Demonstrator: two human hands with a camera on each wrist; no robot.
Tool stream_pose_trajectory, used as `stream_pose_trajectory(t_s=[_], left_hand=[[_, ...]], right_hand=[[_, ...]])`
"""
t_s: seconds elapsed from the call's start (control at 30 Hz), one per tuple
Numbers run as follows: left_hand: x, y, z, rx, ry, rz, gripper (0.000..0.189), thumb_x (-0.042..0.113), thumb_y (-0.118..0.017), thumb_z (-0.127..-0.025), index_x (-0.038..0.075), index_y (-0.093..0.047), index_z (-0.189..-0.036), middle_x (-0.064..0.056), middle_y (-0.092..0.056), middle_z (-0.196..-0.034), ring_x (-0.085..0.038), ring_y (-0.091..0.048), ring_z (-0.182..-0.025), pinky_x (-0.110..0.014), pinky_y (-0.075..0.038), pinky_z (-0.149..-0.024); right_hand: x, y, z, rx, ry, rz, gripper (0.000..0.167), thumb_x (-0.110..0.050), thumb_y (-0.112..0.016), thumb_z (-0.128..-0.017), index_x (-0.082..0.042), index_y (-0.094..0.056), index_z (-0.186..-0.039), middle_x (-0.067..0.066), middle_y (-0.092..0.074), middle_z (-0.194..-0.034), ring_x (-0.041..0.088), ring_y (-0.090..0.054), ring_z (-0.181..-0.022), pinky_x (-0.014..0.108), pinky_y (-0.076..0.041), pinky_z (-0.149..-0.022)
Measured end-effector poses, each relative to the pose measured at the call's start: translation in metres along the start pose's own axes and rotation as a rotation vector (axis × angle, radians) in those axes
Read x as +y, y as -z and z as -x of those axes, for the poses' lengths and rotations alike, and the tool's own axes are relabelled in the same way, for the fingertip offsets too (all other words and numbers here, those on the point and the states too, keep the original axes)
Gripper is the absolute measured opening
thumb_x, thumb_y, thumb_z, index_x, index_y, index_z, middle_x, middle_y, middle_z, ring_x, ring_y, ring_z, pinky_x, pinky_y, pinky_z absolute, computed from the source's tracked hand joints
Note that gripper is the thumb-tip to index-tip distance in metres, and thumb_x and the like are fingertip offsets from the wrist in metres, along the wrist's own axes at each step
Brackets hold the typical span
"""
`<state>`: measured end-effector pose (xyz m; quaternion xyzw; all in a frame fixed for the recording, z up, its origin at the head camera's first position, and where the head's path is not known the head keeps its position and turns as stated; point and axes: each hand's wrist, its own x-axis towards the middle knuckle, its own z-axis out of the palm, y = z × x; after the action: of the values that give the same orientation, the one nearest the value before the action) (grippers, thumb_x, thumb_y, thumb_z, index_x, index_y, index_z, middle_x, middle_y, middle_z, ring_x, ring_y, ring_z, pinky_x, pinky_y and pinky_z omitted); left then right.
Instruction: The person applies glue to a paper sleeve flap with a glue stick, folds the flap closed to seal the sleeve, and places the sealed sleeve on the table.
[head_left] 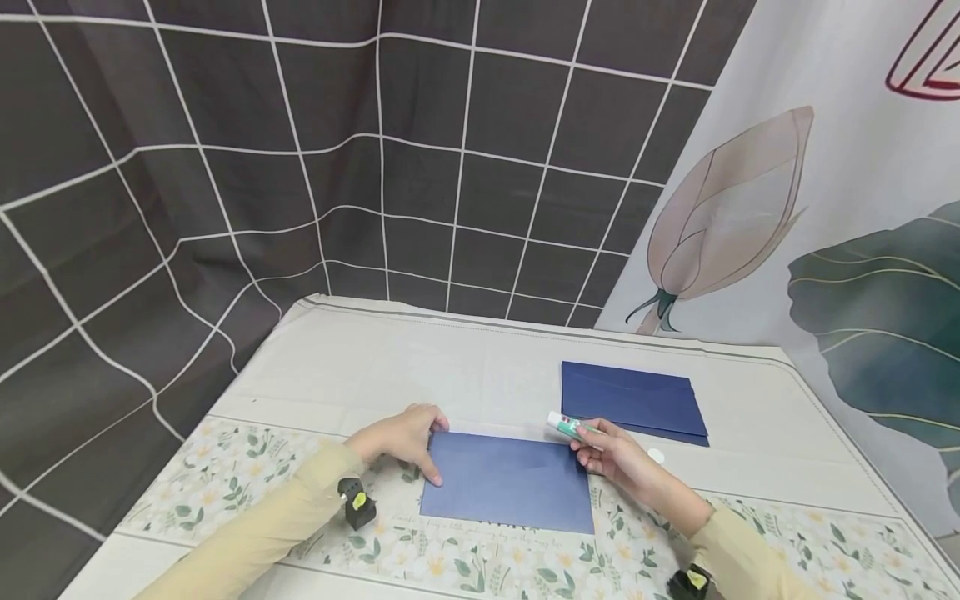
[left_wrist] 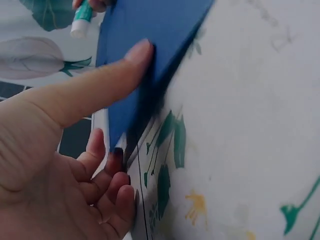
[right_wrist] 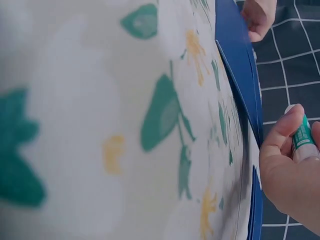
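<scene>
A flat blue envelope (head_left: 510, 483) lies on the table in front of me, its long side running left to right. My left hand (head_left: 408, 437) holds its left end, thumb on the upper face and fingers round the far corner. The left wrist view shows the thumb (left_wrist: 115, 82) over the blue surface, with a fingertip at the corner's underside. In my right hand (head_left: 618, 458) is a green and white glue stick (head_left: 564, 425), gripped between thumb and fingers above the envelope's far right corner. Its white end points up and left.
A stack of blue envelopes (head_left: 630, 396) lies farther back on the right. Beside my right hand is a small white round piece, maybe a cap (head_left: 656, 456). The pale tablecloth (head_left: 442, 358) has a floral band; a dark checked curtain (head_left: 420, 167) hangs behind.
</scene>
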<state>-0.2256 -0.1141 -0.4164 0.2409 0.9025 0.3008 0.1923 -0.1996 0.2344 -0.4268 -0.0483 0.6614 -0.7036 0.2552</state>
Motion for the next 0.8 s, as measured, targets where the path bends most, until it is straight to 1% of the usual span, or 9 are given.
stream_pose_trajectory(t_s=[0.13, 0.23, 0.37, 0.4, 0.43, 0.47, 0.57, 0.7, 0.8], left_hand=[[-0.004, 0.003, 0.001, -0.004, 0.003, 0.111, 0.068, 0.010, -0.088, -0.063, 0.001, -0.055, -0.122, -0.011, -0.054, -0.115, -0.019, -0.051, -0.100, -0.043, -0.046, -0.094], [-0.006, 0.005, 0.001, -0.005, -0.006, 0.194, 0.063, 0.008, -0.084, -0.068, 0.002, -0.057, -0.125, -0.014, -0.057, -0.115, -0.013, -0.054, -0.078, -0.041, -0.049, -0.090], [-0.009, 0.008, 0.000, -0.028, -0.014, 0.315, 0.050, 0.006, -0.076, -0.078, 0.000, -0.058, -0.124, -0.025, -0.054, -0.124, -0.007, -0.056, -0.064, -0.035, -0.056, -0.081], [-0.009, 0.008, 0.000, -0.030, -0.008, 0.350, 0.048, 0.006, -0.075, -0.080, 0.000, -0.058, -0.125, -0.026, -0.051, -0.131, -0.007, -0.058, -0.065, -0.034, -0.058, -0.077], [-0.009, 0.008, -0.001, -0.035, -0.003, 0.386, 0.047, 0.006, -0.073, -0.082, 0.000, -0.058, -0.125, -0.028, -0.051, -0.131, -0.008, -0.061, -0.066, -0.032, -0.059, -0.074], [-0.008, 0.009, -0.001, -0.037, -0.005, 0.422, 0.046, 0.004, -0.071, -0.083, -0.001, -0.056, -0.126, -0.029, -0.053, -0.129, -0.008, -0.064, -0.068, -0.031, -0.059, -0.069], [-0.007, 0.010, -0.005, -0.015, 0.001, 0.521, 0.046, 0.002, -0.068, -0.085, -0.001, -0.054, -0.129, -0.028, -0.061, -0.122, -0.011, -0.066, -0.067, -0.029, -0.059, -0.063], [-0.002, 0.014, -0.012, 0.054, -0.017, 0.571, 0.049, 0.004, -0.065, -0.087, -0.002, -0.050, -0.134, -0.023, -0.065, -0.116, -0.011, -0.068, -0.074, -0.030, -0.059, -0.067], [0.000, 0.019, -0.020, 0.109, -0.037, 0.581, 0.050, 0.005, -0.063, -0.089, -0.003, -0.047, -0.136, -0.025, -0.064, -0.117, -0.014, -0.069, -0.080, -0.033, -0.060, -0.071]], right_hand=[[-0.003, -0.001, 0.004, 0.014, -0.006, -0.006, 0.030, -0.023, -0.048, -0.101, -0.005, -0.033, -0.119, -0.006, -0.062, -0.088, 0.003, -0.056, -0.072, 0.015, -0.049, -0.067], [-0.004, 0.000, 0.008, 0.012, -0.002, -0.009, 0.029, -0.022, -0.047, -0.102, -0.004, -0.033, -0.120, -0.006, -0.063, -0.089, 0.004, -0.057, -0.073, 0.016, -0.050, -0.068], [-0.006, 0.002, 0.012, -0.005, 0.015, -0.007, 0.028, -0.022, -0.045, -0.102, -0.003, -0.035, -0.120, -0.007, -0.065, -0.090, 0.004, -0.060, -0.074, 0.016, -0.051, -0.069], [-0.007, 0.003, 0.013, -0.008, 0.018, -0.001, 0.028, -0.023, -0.045, -0.103, -0.003, -0.036, -0.120, -0.007, -0.066, -0.090, 0.004, -0.061, -0.074, 0.016, -0.052, -0.068], [-0.008, 0.003, 0.014, -0.009, 0.023, 0.007, 0.027, -0.023, -0.045, -0.103, -0.004, -0.038, -0.120, -0.008, -0.067, -0.090, 0.004, -0.062, -0.075, 0.016, -0.052, -0.067], [-0.010, 0.005, 0.015, -0.013, 0.031, 0.020, 0.026, -0.024, -0.045, -0.103, -0.005, -0.039, -0.120, -0.008, -0.067, -0.091, 0.003, -0.063, -0.075, 0.016, -0.051, -0.067], [-0.016, 0.009, 0.020, -0.014, 0.059, 0.050, 0.022, -0.024, -0.045, -0.103, -0.008, -0.044, -0.117, -0.009, -0.069, -0.092, 0.003, -0.064, -0.076, 0.016, -0.051, -0.065], [-0.024, 0.015, 0.030, -0.054, 0.110, 0.066, 0.015, -0.021, -0.041, -0.104, -0.013, -0.050, -0.113, -0.009, -0.069, -0.090, 0.003, -0.062, -0.072, 0.017, -0.051, -0.065], [-0.025, 0.017, 0.036, -0.133, 0.129, 0.070, 0.017, -0.018, -0.036, -0.105, -0.014, -0.052, -0.110, -0.010, -0.068, -0.089, 0.002, -0.060, -0.069, 0.018, -0.047, -0.062]])
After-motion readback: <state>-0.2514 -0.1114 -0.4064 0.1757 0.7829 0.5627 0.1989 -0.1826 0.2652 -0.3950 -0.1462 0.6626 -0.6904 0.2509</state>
